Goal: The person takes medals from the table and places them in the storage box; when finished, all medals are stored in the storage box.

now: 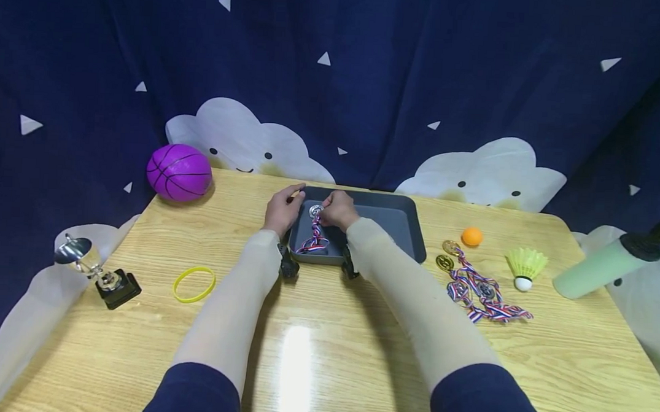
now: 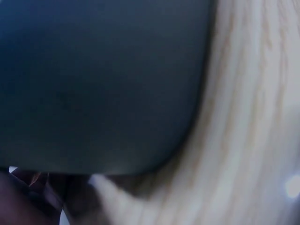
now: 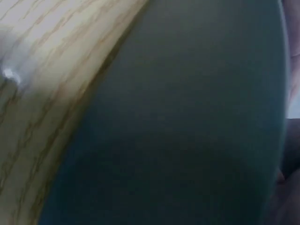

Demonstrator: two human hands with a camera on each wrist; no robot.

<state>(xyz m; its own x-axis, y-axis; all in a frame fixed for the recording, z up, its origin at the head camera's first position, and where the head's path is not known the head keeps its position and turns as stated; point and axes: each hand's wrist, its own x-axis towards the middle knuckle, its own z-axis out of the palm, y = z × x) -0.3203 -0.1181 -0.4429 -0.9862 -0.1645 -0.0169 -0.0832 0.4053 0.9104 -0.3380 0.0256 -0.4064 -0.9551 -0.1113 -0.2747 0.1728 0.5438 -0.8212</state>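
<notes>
A dark grey tray point(image 1: 390, 224) lies on the table in front of me, and its outer wall fills much of both wrist views. My left hand point(image 1: 282, 211) rests at the tray's left edge near the far corner, its fingers extended along the rim. Inside the tray, at its left end, is a silver medal point(image 1: 315, 211) with a red, white and blue ribbon point(image 1: 314, 239) trailing toward the near side. My right hand point(image 1: 339, 211) reaches over the tray and pinches the medal at its right side, by the ribbon's top; its fingertips are partly hidden.
Several medals on tangled ribbons point(image 1: 486, 293) lie right of the tray, near an orange ball point(image 1: 472, 237), a yellow shuttlecock point(image 1: 525, 267) and a pale green bottle point(image 1: 598, 270). Leftward are a purple ball point(image 1: 179, 172), a yellow wristband point(image 1: 178, 288) and a trophy point(image 1: 117, 288).
</notes>
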